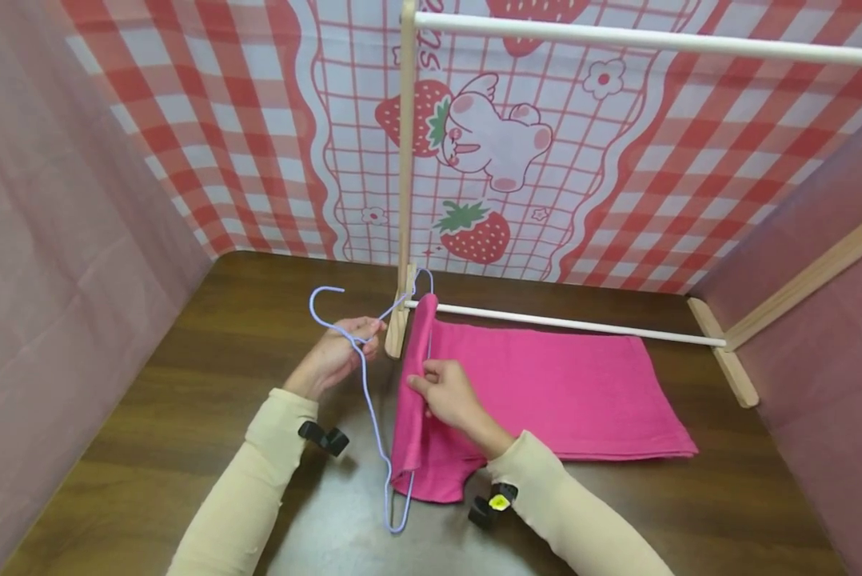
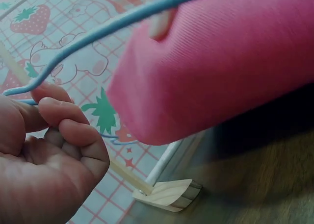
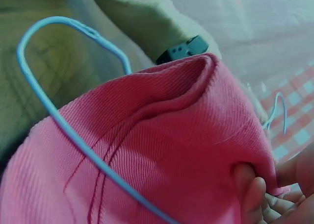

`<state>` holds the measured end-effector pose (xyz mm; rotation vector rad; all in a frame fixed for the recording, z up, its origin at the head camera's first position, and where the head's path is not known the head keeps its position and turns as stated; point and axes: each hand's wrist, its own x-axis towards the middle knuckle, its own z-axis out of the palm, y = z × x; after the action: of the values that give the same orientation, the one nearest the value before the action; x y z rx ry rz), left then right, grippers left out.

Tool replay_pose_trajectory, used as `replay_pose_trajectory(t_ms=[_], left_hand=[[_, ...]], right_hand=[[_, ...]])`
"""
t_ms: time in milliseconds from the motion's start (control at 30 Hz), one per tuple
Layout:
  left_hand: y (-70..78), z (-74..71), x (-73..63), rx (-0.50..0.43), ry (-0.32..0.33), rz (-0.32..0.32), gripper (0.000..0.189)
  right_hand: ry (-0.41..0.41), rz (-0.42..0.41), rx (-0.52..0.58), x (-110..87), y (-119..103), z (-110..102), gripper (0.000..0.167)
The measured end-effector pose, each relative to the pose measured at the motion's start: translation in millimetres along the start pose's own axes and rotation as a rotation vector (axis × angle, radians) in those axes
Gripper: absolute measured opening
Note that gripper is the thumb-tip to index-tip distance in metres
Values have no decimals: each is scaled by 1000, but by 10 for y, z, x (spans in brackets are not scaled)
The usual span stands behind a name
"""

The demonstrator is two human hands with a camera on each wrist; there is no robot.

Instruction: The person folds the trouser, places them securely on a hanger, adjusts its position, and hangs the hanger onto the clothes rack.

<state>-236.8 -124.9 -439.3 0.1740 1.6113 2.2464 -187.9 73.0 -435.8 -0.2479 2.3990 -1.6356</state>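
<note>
My left hand [image 1: 337,357] pinches a light-blue hanger [image 1: 367,388] near the base of its hook, holding it tilted above the table. A pink cloth [image 1: 553,392] lies folded and extends to the right. Its left end passes through the hanger's frame, and the hanger's long bar [image 3: 88,153] crosses the fabric in the right wrist view. With thumb and fingers, my right hand [image 1: 448,392] grips the folded end of the cloth beside that bar. Curled fingers [image 2: 81,136] of the left hand show below the hanger wire in the left wrist view.
Behind the cloth stands a rack with a wooden post [image 1: 406,160], a white top rail [image 1: 654,40] and a low white rail [image 1: 568,318]. A red-checked strawberry curtain [image 1: 244,136] backs the brown wooden table [image 1: 179,384]. Pink drapes [image 1: 78,176] close off both sides.
</note>
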Motion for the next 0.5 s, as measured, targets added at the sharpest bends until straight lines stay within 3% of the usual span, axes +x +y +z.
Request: replay_pose_trajectory(t_ms=[200,500], left_hand=[[-16,31,-26,10,-32,-8,24],[22,48,-69,12,-88,19,25]], right_hand=[[3,10,58,-74,-144,2,16],[64,32,267,-185,-402,-31,13]])
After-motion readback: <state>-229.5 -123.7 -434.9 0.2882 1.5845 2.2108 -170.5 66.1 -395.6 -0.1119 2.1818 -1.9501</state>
